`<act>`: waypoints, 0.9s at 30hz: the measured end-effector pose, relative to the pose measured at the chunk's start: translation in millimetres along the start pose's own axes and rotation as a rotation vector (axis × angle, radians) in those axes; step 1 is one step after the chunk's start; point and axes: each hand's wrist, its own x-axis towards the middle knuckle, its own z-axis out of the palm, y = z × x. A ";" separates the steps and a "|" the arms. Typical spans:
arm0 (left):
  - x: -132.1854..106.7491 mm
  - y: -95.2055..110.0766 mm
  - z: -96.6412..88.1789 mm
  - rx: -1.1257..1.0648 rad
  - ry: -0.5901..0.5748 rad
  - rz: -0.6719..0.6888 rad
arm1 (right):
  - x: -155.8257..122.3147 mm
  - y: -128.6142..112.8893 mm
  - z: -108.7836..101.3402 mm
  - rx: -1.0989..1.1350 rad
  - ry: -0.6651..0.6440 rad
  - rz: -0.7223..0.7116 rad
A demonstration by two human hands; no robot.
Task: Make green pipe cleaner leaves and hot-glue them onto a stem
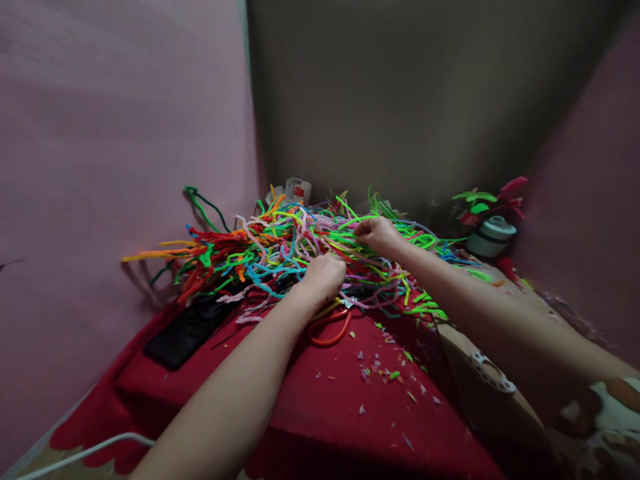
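Note:
A big tangled heap of coloured pipe cleaners [280, 250] lies across the far part of a red cloth [345, 407]. My left hand [324, 275] rests on the near edge of the heap with its fingers curled into the strands. My right hand [379, 234] reaches further in and pinches some green strands near the top of the heap. Orange-handled scissors [330, 325] lie on the cloth just under my left wrist, partly hidden by it.
A black phone [186, 331] lies at the cloth's left side. Small cut bits [385, 373] litter the cloth. A white lidded jar [493, 237] with green and pink pipe-cleaner pieces stands at the back right. A cardboard piece [493, 387] sits at the right. Pink walls close in on both sides.

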 end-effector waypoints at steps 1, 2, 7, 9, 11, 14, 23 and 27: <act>0.1 -2.1 0.4 -0.011 -0.020 0.006 | -0.1 -0.1 -0.9 0.029 0.006 0.009; 0.2 -4.1 0.1 -0.024 -0.028 0.012 | -0.7 -0.4 -2.1 0.059 0.013 0.016; 1.2 -17.9 -10.0 -0.091 0.067 -0.029 | -9.4 -7.6 -8.3 0.207 -0.004 0.032; 2.3 -27.6 -14.0 -0.105 0.124 -0.102 | -14.6 -12.6 -9.0 0.323 -0.077 0.058; 3.0 -38.0 -16.1 -0.114 0.157 -0.191 | -19.9 -17.9 -7.7 0.423 -0.163 0.098; 1.9 -49.3 -17.0 -0.126 0.132 -0.294 | -28.3 -24.8 -3.4 0.382 -0.255 0.123; -4.8 -54.9 -17.9 -0.183 -0.124 -0.232 | -49.3 -32.4 9.3 -0.190 -0.295 -0.241; -5.4 -59.4 -13.6 -0.192 -0.145 -0.219 | -42.1 -28.8 5.8 -0.164 -0.242 -0.126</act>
